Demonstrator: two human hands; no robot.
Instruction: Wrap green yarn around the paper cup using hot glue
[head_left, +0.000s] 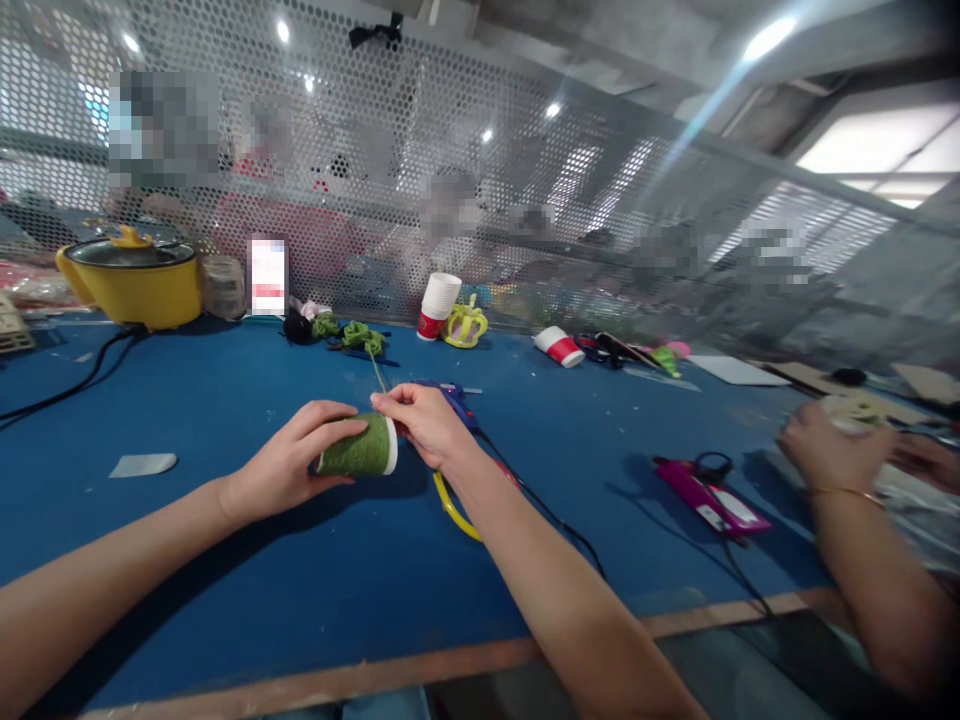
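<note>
A paper cup wrapped in green yarn [355, 448] lies on its side in the air above the blue table, its white rim facing right. My left hand [311, 445] grips it around the wrapped side. At the rim end, my right hand [420, 420] pinches the green yarn strand [377, 374] between thumb and fingers. That strand runs back to a loose green yarn bundle [364, 338] on the table. Beyond my right hand lies a blue glue gun [457, 403], partly hidden. A yellow curved handle [454, 508] shows under my right forearm.
Along the back stand a yellow electric pot [135, 285], stacked paper cups [441, 300] and a yellow crown-shaped piece [465, 325]. A red-and-white cup [559, 346] lies tipped over. Rightward are a purple glue gun [709, 497] with its cord and a co-worker's hands [836, 450].
</note>
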